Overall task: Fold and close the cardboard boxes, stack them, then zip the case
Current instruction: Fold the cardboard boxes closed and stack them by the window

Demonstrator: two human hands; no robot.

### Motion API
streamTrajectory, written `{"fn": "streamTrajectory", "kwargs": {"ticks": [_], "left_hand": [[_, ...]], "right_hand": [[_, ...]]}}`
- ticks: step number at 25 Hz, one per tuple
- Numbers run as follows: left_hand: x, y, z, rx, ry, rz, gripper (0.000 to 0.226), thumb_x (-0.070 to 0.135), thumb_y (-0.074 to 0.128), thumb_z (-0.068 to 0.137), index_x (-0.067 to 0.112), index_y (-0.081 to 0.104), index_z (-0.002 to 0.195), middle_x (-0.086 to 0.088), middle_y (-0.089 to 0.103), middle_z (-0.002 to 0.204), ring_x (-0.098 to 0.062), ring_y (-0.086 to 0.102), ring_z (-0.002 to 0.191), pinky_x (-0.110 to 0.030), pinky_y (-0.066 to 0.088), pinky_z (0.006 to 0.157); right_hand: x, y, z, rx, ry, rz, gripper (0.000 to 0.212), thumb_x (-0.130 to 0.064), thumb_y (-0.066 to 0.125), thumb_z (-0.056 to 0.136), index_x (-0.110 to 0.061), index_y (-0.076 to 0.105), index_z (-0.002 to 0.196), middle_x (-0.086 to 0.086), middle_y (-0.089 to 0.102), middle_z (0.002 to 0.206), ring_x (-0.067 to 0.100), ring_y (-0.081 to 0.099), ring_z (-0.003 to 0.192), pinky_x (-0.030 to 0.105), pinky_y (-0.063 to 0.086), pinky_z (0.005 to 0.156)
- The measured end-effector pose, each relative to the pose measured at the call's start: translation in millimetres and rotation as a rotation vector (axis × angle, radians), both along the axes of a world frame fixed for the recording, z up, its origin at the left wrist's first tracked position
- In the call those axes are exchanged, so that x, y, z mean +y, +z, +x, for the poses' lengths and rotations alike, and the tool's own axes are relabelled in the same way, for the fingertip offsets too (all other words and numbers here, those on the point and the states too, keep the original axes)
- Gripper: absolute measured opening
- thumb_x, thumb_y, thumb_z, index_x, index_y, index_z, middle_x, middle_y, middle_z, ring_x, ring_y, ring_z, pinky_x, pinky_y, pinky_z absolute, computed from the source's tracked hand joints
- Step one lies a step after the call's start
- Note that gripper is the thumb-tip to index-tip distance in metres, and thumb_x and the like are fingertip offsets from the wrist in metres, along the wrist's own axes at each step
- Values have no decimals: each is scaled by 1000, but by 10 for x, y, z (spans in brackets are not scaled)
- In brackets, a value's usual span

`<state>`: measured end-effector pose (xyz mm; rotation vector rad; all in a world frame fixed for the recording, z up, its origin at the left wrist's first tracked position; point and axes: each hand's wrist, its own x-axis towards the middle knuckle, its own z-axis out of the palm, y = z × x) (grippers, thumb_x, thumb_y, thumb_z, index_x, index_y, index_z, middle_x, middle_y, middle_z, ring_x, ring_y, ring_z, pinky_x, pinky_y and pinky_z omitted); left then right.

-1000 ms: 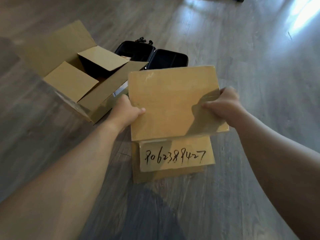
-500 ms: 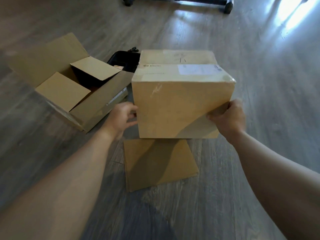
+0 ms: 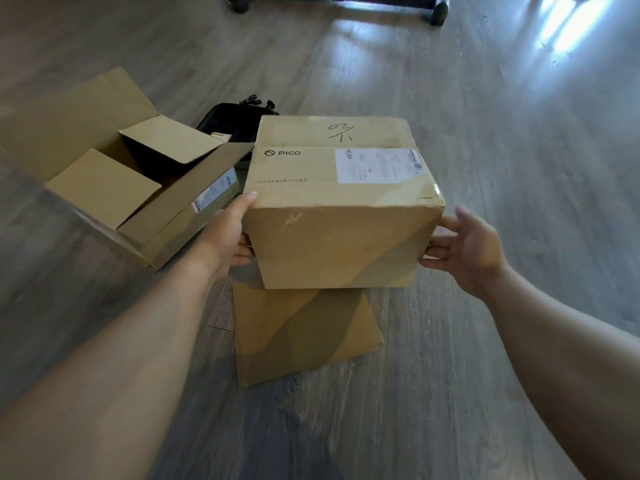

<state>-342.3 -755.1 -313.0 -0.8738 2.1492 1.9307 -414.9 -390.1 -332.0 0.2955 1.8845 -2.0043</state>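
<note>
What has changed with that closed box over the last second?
The PICO box was tipped from standing on edge to lying flat, labelled top up, on the lower box. The left hand and right hand have relaxed from gripping its face to straight fingers at its sides. The open box and black case stayed put.

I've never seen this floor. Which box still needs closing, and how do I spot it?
Start at the closed PICO box between the two hands at centre. Look to its left on the wooden floor: the open cardboard box lies there, in front of a black case. Unlike the two closed boxes, its four flaps stand open over a dark inside.
</note>
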Motion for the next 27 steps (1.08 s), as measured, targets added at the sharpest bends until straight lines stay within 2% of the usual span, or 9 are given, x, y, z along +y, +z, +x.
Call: {"fn": "streamTrajectory", "kwargs": {"ticks": [2, 5, 8, 12, 16, 19, 21, 23, 27], "left_hand": [[13, 49, -30, 46, -53, 22, 58, 74, 61, 72, 30, 57, 109, -12, 70, 107, -31, 71, 97, -43, 55, 84], [49, 64, -58, 176, -139, 109, 32, 52, 64, 87, 30, 69, 111, -1, 75, 108, -22, 72, 100, -37, 54, 84], [75, -22, -25, 263, -214, 96, 23, 24, 62, 96, 35, 70, 114, 8, 72, 117, -14, 68, 110, -36, 52, 92], [182, -272, 83, 180, -209, -211, 36, 0, 69, 88, 30, 69, 108, 11, 72, 112, -9, 65, 109, -36, 53, 95], [150, -509, 227, -9, -229, -407, 23, 0, 78, 81, 10, 75, 102, 5, 73, 92, -7, 70, 84, -23, 58, 69], [119, -530, 299, -50, -114, -140, 19, -4, 59, 92, 7, 73, 100, -8, 76, 95, -24, 73, 91, -37, 61, 77], [127, -479, 297, 9, -27, 31, 20, 10, 53, 99, 8, 71, 105, -11, 76, 99, -26, 74, 92, -45, 61, 79], [121, -422, 267, 54, -66, 128, 26, 29, 56, 99, 10, 71, 108, -9, 76, 104, -24, 74, 94, -43, 58, 78], [38, -421, 240, 72, -415, -48, 42, 35, 78, 83, 28, 64, 122, 10, 71, 119, -8, 67, 111, -33, 51, 93]], "right_hand": [[26, 58, -64, 52, -3, 57, 67, -66, 49, 95, -7, 70, 119, 14, 73, 115, 28, 73, 101, 52, 59, 83], [47, 119, -116, 245, -123, 127, 34, -38, 74, 91, -4, 73, 96, 10, 74, 106, 28, 72, 104, 46, 61, 87], [148, 73, -71, 329, -89, 287, 16, -22, 80, 86, -11, 77, 97, 8, 77, 91, 16, 73, 87, 34, 60, 83], [108, -246, 193, 324, 37, 643, 33, -17, 85, 78, -25, 75, 108, -13, 77, 93, 7, 73, 87, 31, 60, 78], [191, -486, 327, 249, 125, 870, 6, -25, 78, 85, -27, 77, 90, -16, 74, 86, 9, 70, 81, 34, 58, 68], [288, -572, 376, 134, 195, 879, 15, -27, 73, 91, -18, 77, 80, -2, 74, 72, 15, 62, 59, 34, 51, 55], [306, -586, 362, 111, 152, 848, 14, -16, 73, 87, -11, 75, 74, 9, 72, 70, 27, 63, 64, 41, 53, 59], [305, -512, 352, 81, 29, 563, 13, 1, 68, 86, -8, 78, 83, 13, 72, 76, 30, 64, 71, 43, 53, 67], [428, -363, 307, -93, 52, 238, 20, -9, 61, 98, -15, 78, 105, 11, 78, 99, 29, 75, 90, 49, 57, 85]]}}
